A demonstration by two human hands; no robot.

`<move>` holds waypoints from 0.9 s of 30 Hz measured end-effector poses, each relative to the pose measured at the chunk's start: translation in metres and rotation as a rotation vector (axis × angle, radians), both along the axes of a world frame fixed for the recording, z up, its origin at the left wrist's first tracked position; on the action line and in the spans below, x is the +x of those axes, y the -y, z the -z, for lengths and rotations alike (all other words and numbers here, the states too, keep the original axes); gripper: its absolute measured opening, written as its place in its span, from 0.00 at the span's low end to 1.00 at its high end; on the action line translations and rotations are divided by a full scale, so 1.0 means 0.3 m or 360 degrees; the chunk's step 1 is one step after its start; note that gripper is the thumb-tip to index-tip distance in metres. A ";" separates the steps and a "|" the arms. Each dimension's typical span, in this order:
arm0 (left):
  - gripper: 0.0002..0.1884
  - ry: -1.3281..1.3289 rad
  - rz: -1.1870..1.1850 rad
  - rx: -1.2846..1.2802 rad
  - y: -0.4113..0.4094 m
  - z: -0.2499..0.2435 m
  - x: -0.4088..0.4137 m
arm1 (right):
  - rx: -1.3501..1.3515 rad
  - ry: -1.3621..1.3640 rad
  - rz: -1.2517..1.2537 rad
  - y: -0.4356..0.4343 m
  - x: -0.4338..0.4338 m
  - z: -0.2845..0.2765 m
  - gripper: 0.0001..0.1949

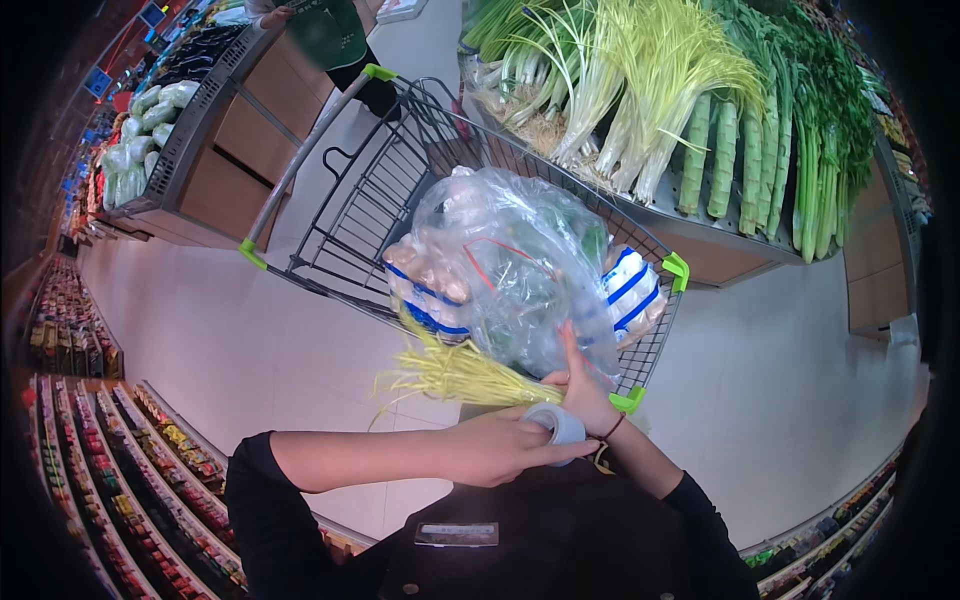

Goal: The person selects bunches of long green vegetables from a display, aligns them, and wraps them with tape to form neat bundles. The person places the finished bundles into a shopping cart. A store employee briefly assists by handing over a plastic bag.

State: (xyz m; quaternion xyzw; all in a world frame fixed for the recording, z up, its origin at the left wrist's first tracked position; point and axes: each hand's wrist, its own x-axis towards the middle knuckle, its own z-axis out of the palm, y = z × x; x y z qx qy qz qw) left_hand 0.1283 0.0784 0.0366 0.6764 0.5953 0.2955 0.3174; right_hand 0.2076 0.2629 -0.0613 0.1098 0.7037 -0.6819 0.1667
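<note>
My left hand (491, 450) reaches across my front, its fingers around a roll of pale tape (564, 424). Just beyond it, my right hand (586, 394) grips the base of a bunch of yellow chives (465, 371), whose leaf ends spread to the left. The chives lie over the near side of a wire shopping cart (352, 304). Right behind my right hand, a large clear plastic bag (510, 255) with green produce fills the middle of the cart. Blue-striped bags (634, 292) stick out on both sides of it. The hand hides the cut ends of the chives.
Past the cart, a produce stand (720, 255) carries yellow chives (637, 97), green stalks (724, 157) and celery (821, 187). A counter (225, 165) with wrapped vegetables stands at left. A person in a green apron (326, 34) is behind the cart. Packed shelves (127, 480) line the lower left.
</note>
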 end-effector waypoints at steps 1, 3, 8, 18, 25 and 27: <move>0.40 -0.0045 -0.0068 0.0066 0.008 0.011 0.002 | 0.0054 0.0041 0.0049 -0.007 -0.017 -0.010 0.63; 0.43 -0.0005 -0.0304 -0.0090 0.031 0.060 0.012 | 0.0021 0.0066 0.0145 -0.027 -0.047 -0.021 0.66; 0.49 0.0014 -0.1191 -0.0244 0.038 0.190 0.055 | -0.0113 -0.0056 0.0308 -0.081 -0.064 0.017 0.65; 0.44 0.1319 -0.1866 -0.0174 -0.041 0.394 0.075 | -0.0033 -0.0071 0.0142 -0.061 -0.043 -0.010 0.66; 0.37 0.1551 -0.1026 -0.0331 0.013 0.369 -0.037 | -0.0039 -0.0114 -0.0172 -0.021 0.003 -0.108 0.64; 0.39 0.2055 -0.0889 -0.0233 0.034 0.460 -0.036 | -0.0123 -0.0165 -0.0255 -0.012 0.024 -0.083 0.64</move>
